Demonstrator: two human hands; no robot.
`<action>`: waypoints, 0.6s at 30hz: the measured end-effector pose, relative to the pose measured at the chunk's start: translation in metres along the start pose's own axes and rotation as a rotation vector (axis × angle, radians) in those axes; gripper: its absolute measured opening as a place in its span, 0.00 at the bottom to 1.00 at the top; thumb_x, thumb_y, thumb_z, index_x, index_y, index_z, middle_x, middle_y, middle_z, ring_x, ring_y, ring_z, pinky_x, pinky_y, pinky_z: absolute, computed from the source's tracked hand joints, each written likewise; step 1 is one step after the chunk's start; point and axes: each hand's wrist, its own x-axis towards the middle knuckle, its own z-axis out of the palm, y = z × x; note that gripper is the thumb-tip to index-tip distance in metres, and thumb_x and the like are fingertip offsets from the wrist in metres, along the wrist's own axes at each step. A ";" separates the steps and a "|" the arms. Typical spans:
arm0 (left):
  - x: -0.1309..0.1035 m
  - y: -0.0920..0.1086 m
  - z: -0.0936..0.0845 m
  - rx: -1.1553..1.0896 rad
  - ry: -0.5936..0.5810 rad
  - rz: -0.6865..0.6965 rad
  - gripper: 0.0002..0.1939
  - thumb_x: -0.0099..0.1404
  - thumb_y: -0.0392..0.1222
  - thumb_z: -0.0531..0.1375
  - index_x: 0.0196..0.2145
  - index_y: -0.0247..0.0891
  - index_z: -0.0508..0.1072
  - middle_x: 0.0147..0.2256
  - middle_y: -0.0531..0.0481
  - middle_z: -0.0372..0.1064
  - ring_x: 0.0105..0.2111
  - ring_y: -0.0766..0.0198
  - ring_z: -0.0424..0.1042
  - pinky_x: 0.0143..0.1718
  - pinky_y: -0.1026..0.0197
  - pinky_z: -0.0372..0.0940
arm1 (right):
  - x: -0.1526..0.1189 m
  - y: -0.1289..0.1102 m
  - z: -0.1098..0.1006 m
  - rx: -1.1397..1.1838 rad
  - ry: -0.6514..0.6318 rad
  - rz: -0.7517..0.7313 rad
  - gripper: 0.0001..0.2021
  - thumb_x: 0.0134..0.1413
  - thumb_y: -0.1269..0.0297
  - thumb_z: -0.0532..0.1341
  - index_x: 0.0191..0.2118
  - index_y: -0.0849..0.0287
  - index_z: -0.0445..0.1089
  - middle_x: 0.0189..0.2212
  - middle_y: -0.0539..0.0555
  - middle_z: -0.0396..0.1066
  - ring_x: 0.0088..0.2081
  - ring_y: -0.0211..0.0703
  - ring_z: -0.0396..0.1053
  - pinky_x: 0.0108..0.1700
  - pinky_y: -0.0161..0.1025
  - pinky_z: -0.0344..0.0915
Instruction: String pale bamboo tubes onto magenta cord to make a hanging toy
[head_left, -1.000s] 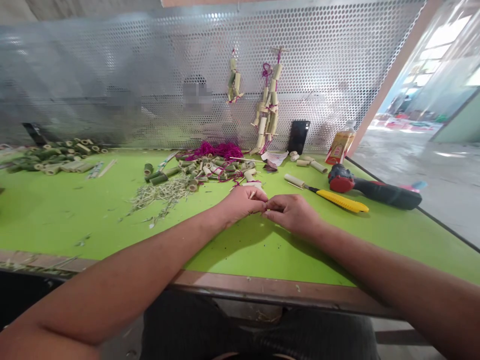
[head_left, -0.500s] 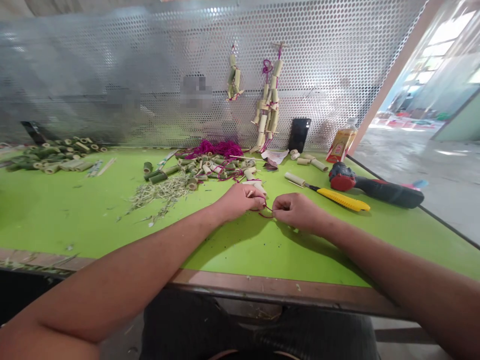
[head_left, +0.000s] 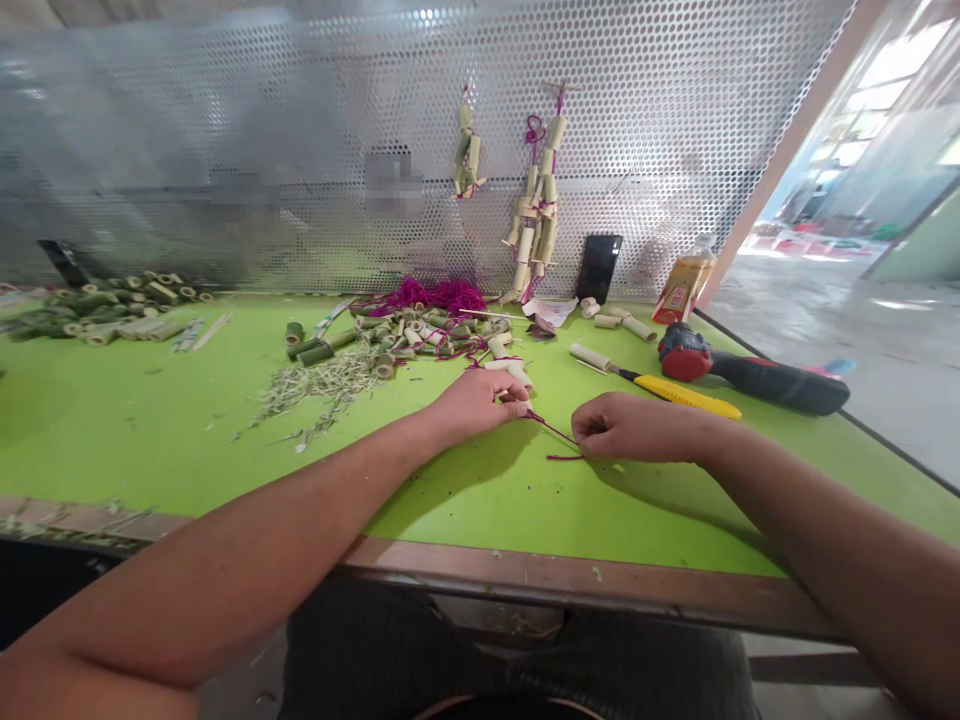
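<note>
A thin dark magenta string runs taut between my two hands above the green table. My right hand is closed, pinching the string, and a loose end sticks out to the left below it. My left hand is closed at the string's other end, thumb against fingers. A small pale piece shows at its fingertips, beside what looks like a knot. Just beyond the left hand lie short pale bamboo tubes with magenta string on them.
Behind lie a heap of bamboo tubes, a magenta string bundle and shavings. To the right are a yellow utility knife, a red-and-black power tool, a phone and a bottle. Bamboo figures hang on the perforated panel.
My right hand has moved right and slightly toward me, drawing out a longer stretch of string. My left hand has stayed nearly in place.
</note>
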 end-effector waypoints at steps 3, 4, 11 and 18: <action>-0.001 0.002 -0.001 0.000 -0.015 0.020 0.06 0.59 0.41 0.65 0.34 0.40 0.82 0.33 0.50 0.77 0.40 0.58 0.75 0.44 0.59 0.66 | -0.002 0.003 -0.005 -0.039 -0.031 0.012 0.06 0.45 0.70 0.58 0.21 0.57 0.65 0.21 0.49 0.65 0.24 0.37 0.59 0.27 0.37 0.53; -0.001 0.002 -0.001 0.002 -0.024 0.021 0.06 0.59 0.40 0.65 0.34 0.40 0.82 0.32 0.50 0.77 0.39 0.58 0.75 0.44 0.59 0.66 | -0.003 0.005 -0.006 -0.053 -0.040 0.018 0.06 0.45 0.70 0.58 0.21 0.57 0.65 0.21 0.49 0.65 0.24 0.38 0.59 0.27 0.37 0.53; 0.001 -0.006 0.004 0.013 -0.055 0.015 0.09 0.59 0.42 0.64 0.37 0.39 0.80 0.33 0.50 0.76 0.37 0.60 0.74 0.40 0.60 0.65 | -0.006 0.011 -0.009 -0.068 -0.034 0.022 0.07 0.47 0.66 0.63 0.21 0.56 0.67 0.21 0.49 0.66 0.23 0.38 0.59 0.24 0.37 0.51; 0.001 -0.005 0.013 -0.047 -0.048 0.018 0.21 0.59 0.44 0.65 0.50 0.38 0.72 0.35 0.50 0.76 0.34 0.62 0.74 0.36 0.61 0.64 | 0.001 -0.004 0.001 0.087 0.364 -0.052 0.14 0.50 0.55 0.66 0.39 0.57 0.70 0.25 0.48 0.68 0.25 0.38 0.63 0.28 0.36 0.56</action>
